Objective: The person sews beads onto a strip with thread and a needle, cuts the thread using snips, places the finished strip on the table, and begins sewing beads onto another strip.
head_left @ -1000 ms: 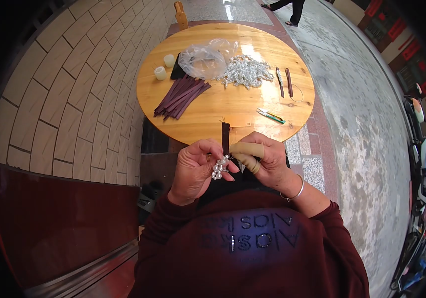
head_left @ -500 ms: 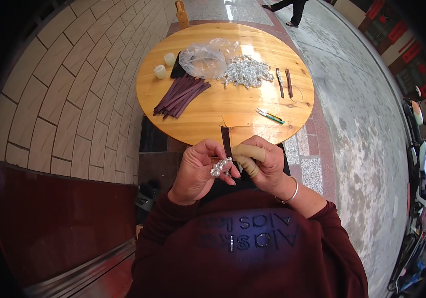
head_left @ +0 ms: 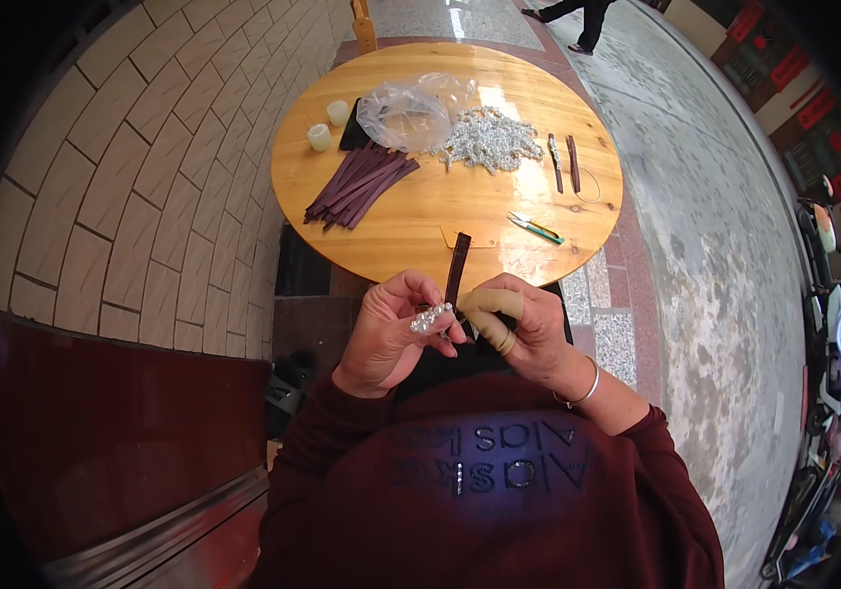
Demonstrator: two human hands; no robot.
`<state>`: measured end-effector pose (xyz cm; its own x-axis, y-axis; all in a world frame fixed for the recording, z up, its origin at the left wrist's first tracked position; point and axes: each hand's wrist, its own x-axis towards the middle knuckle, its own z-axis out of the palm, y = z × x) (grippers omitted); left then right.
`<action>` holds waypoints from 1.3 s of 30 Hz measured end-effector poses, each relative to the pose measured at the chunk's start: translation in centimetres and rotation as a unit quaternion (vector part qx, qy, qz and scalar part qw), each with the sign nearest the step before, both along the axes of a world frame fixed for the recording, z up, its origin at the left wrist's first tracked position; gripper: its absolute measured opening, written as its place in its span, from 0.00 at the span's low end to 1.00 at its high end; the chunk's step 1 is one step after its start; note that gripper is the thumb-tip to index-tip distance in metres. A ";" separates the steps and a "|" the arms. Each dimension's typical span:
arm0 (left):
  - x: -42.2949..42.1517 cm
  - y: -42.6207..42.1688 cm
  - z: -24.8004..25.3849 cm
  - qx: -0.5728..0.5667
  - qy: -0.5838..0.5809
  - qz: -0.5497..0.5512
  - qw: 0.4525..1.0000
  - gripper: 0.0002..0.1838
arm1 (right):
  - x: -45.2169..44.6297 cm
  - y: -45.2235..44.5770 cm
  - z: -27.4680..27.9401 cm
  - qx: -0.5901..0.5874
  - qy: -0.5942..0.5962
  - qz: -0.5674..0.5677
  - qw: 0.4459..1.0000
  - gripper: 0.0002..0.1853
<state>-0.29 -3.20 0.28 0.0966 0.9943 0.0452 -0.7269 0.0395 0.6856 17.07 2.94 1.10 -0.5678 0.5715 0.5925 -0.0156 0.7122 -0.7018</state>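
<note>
Dark strip (head_left: 458,270), its lower end set between the two hands, is pinched there by the left hand (head_left: 388,324), while its free length is pointed forward, out of the grip and over the near edge of the round table (head_left: 391,245). A cluster of pearly beads (head_left: 430,318) is held against the left fingers, just beside the strip's lower end. Close on the other side of that end, the right hand (head_left: 533,324) is placed with its fingers curled; whether anything is gripped by it cannot be made out. Two of its digits are wrapped in tan coverings (head_left: 495,302), and a bracelet (head_left: 589,385) is worn at the wrist behind them. Ahead of the grip, a small orange card (head_left: 482,241) is partly covered by the strip from this view. Farther forward and to the left, purple strips (head_left: 360,188) are heaped; ahead and to the right, thread snips (head_left: 536,229) are laid. Beyond these, a silvery bead pile (head_left: 492,140) is spread beside a clear plastic bag (head_left: 406,113), well apart from both hands.
</note>
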 end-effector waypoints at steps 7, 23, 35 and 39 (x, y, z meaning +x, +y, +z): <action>0.0 0.0 -0.4 0.014 -0.007 -0.011 1.000 0.08 | 0.0 -0.6 0.5 -0.117 0.006 0.044 0.992 0.08; -0.4 -0.2 -0.7 -0.035 -0.003 -0.102 0.994 0.08 | -0.3 -1.2 -0.3 0.067 0.002 -0.045 0.997 0.12; 0.0 0.0 -1.1 -0.016 -0.008 -0.029 0.999 0.06 | 0.4 -0.9 0.4 -0.110 -0.045 -0.002 0.993 0.04; -0.2 0.2 -1.1 -0.032 0.015 -0.053 0.998 0.06 | 0.4 -1.1 -0.2 -0.118 -0.043 -0.013 0.992 0.04</action>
<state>-0.47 -3.04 -0.82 0.2017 0.9792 -0.0215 -0.6960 0.1587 0.7002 17.42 1.87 0.92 -0.5942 0.7036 0.3897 0.0679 0.5267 -0.8473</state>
